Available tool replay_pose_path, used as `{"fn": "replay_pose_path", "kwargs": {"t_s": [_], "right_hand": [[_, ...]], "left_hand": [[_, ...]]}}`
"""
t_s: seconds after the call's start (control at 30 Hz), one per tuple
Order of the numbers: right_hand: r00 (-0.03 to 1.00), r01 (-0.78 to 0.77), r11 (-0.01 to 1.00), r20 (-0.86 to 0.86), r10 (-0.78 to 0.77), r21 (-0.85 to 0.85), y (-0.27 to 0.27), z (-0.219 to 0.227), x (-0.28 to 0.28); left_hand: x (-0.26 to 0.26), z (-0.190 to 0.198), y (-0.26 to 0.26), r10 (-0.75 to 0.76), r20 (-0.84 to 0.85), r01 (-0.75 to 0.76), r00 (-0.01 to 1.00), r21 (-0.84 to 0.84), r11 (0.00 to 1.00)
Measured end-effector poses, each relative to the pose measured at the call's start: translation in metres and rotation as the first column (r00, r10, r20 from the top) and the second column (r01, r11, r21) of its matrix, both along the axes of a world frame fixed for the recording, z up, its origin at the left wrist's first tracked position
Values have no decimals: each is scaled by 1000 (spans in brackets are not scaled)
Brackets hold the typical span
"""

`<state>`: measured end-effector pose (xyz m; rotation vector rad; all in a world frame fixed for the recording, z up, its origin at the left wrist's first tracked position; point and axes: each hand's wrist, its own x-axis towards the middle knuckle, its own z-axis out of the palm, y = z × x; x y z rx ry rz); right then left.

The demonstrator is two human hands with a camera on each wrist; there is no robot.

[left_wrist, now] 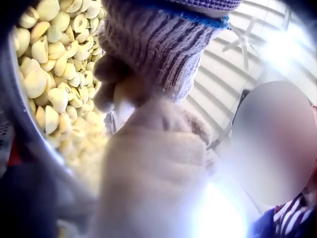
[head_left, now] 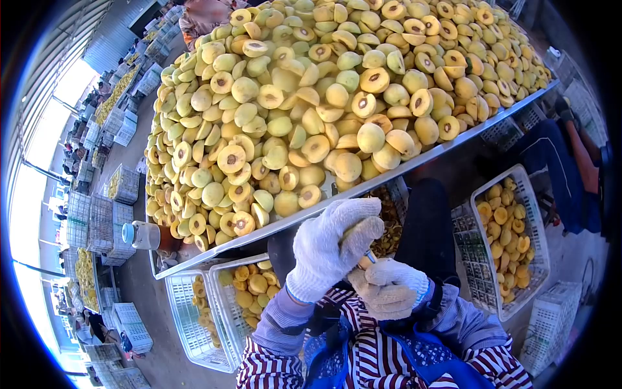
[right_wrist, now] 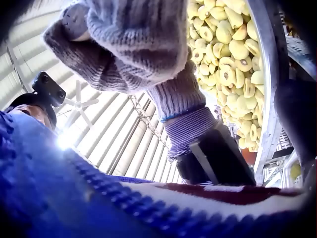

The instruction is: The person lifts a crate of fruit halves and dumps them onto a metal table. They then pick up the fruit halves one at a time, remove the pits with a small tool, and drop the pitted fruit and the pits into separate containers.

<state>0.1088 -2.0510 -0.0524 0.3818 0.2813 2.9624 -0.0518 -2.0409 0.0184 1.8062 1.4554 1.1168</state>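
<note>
In the head view my left hand (head_left: 334, 246), in a white knit glove, is raised near the front edge of the fruit table, fingers curled. It grips a yellow peach piece (left_wrist: 130, 93), mostly hidden by the glove and showing between the fingers in the left wrist view. Just below it my gloved right hand (head_left: 392, 288) holds a small tool (head_left: 369, 257); only a short shiny metal part sticks out towards the left hand. The rest of the tool is covered by the fingers. A big heap of halved yellow peaches (head_left: 278, 123), many with brown pits showing, lies in front.
A metal table rim (head_left: 414, 162) runs between me and the heap. Crates of peach halves stand below: a white crate (head_left: 223, 318) at left, another crate (head_left: 541, 259) at right. A lidded jar (head_left: 141, 235) sits at the table's left corner. Other people are nearby.
</note>
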Motion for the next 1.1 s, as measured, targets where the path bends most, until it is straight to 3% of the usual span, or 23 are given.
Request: {"fn": "replay_pose_path", "kwargs": {"t_s": [0.03, 0.13, 0.2, 0.23, 0.27, 0.3, 0.33, 0.43, 0.53, 0.57, 0.63, 0.67, 0.7, 0.77, 0.8, 0.93, 1.03, 1.1], "right_hand": [[990, -11, 998, -138, 3, -57, -1, -2, -2], [998, -34, 980, 37, 42, -198, -5, 5, 6], [966, -142, 982, -232, 111, -122, -3, -4, -5], [990, -105, 994, -88, 106, 19, -3, 1, -4], [994, -104, 980, 51, 97, 169, -3, 5, -4], [904, -120, 901, 422, -76, 418, 0, 29, 4], [672, -227, 755, 660, -336, 616, 5, 45, 9], [553, -315, 646, 687, -471, 696, 7, 50, 12], [647, -163, 760, 650, -399, 629, -7, 43, 14], [675, -122, 794, 636, -374, 596, -11, 40, 14], [841, -29, 905, 499, -208, 425, -15, 38, 17], [902, 10, 951, 408, -142, 309, -18, 32, 15], [950, 30, 982, 300, -87, 189, -20, 30, 13], [926, 46, 964, 352, -140, 262, -25, 35, 13], [926, 48, 958, 347, -149, 282, -26, 35, 12], [956, 1, 973, 285, -68, 232, -30, 23, 10], [910, 42, 867, 340, -238, 496, -32, 35, 9], [915, 47, 883, 334, -225, 466, -33, 29, 8]], "left_hand": [[1, -2, 0, 1, -8, 0, 1000, 33, 999], [1, -7, 2, 4, -20, -2, 1000, 105, 995], [4, 2, 0, 58, 119, -39, 991, -155, 987], [5, 6, 1, 96, 181, -41, 979, -284, 958], [-3, 8, 4, 35, 236, 74, 971, -439, 895], [-5, 6, 2, 58, 256, 63, 965, -443, 894], [-6, 5, 2, 77, 275, 54, 958, -438, 897], [-5, 6, -8, 88, 359, 64, 929, -390, 918], [5, 6, -23, 80, 566, 95, 820, -272, 958], [5, 2, -23, 34, 425, 27, 904, -137, 990], [4, -4, -22, 22, 102, -38, 995, 153, 987], [1, 0, -24, 80, -206, -11, 975, 320, 947], [0, 2, -25, 39, -59, -29, 997, 161, 987], [-1, 2, -30, 29, 248, 14, 968, -171, 985], [-2, 1, -32, 39, 335, 36, 942, -213, 976], [5, -17, -45, -44, 558, 38, 829, 22, 999], [19, -4, -52, 39, 837, 95, 545, -109, 990], [22, -2, -54, 175, 851, 76, 496, -243, 967]]}}
